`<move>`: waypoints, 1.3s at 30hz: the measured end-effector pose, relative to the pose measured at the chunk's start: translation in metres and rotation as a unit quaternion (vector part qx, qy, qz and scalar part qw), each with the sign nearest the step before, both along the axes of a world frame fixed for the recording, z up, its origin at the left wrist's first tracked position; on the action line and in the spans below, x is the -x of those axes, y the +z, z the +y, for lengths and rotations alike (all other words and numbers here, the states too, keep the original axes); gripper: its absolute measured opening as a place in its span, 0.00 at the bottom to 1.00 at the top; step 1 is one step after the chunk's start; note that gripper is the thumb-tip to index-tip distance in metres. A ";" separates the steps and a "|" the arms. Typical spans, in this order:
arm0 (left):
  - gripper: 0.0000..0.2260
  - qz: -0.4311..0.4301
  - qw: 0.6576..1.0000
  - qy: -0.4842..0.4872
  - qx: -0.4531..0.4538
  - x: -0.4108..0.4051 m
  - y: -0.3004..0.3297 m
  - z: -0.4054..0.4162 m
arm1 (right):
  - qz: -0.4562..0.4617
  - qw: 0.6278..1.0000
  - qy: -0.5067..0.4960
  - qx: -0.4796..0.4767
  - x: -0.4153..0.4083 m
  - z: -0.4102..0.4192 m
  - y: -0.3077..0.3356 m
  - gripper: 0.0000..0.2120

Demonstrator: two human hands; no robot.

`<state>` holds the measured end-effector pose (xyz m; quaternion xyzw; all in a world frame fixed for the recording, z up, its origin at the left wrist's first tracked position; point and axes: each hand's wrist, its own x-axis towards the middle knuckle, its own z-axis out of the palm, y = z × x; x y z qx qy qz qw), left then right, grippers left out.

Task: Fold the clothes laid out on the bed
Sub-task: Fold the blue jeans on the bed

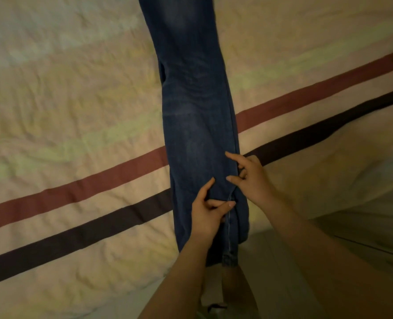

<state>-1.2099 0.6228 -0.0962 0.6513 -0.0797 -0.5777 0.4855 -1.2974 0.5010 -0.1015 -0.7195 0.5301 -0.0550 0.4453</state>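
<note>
A bed [76,125] covered by a wrinkled cream sheet is filling almost the whole head view, and two stripes are running slantwise across it from lower left to upper right: a dark red stripe [103,185] and, nearer the person, a blackish stripe [76,240]. A pair of dark blue jeans [195,100] is lying lengthwise over the sheet, crossing both stripes, with the legs stacked one on the other into a single long band; the far end is running out of the top of the view, while the near end, with its hem, is hanging just past the edge of the bed toward the person.

Both bare forearms are reaching in from the bottom of the view. The right hand [252,176] is resting on the right edge of the jeans, its forefinger and thumb stretched out over the denim and the remaining fingers curling at the side seam; whether they are actually gripping the cloth cannot be told. The left hand [206,215] is sitting just below and to the left of it, on the lower part of the leg, its thumb and fingers [230,204] pinching a small ridge of denim beside the seam.
</note>
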 end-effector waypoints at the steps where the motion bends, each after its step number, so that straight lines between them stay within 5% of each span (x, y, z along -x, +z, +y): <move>1: 0.32 -0.007 1.000 -0.002 -0.008 0.000 -0.002 -0.001 | 0.014 1.000 0.009 0.019 0.000 0.003 -0.004 0.30; 5: 0.36 -0.072 0.996 -0.048 -0.006 0.003 0.000 -0.003 | 0.076 0.995 0.009 0.069 -0.003 0.016 -0.008 0.31; 9: 0.35 -0.066 0.995 -0.065 0.045 -0.014 0.012 0.016 | 0.045 0.999 -0.004 0.005 0.008 0.026 0.000 0.32; 15: 0.31 -0.358 0.920 -0.156 0.043 -0.054 0.014 0.063 | -0.072 0.990 0.019 -0.121 0.032 0.040 0.012 0.34; 24: 0.30 -0.089 0.982 -0.160 0.045 -0.044 0.013 0.077 | -0.134 0.972 0.002 -0.195 0.052 0.067 0.021 0.35; 32: 0.15 -0.042 0.997 -0.056 0.025 -0.038 0.043 0.097 | -0.187 0.951 -0.078 -0.235 0.072 0.098 0.052 0.21; 39: 0.12 -0.165 0.984 -0.006 0.067 -0.069 0.087 0.067 | -0.174 0.977 -0.055 -0.112 0.051 0.065 0.102 0.13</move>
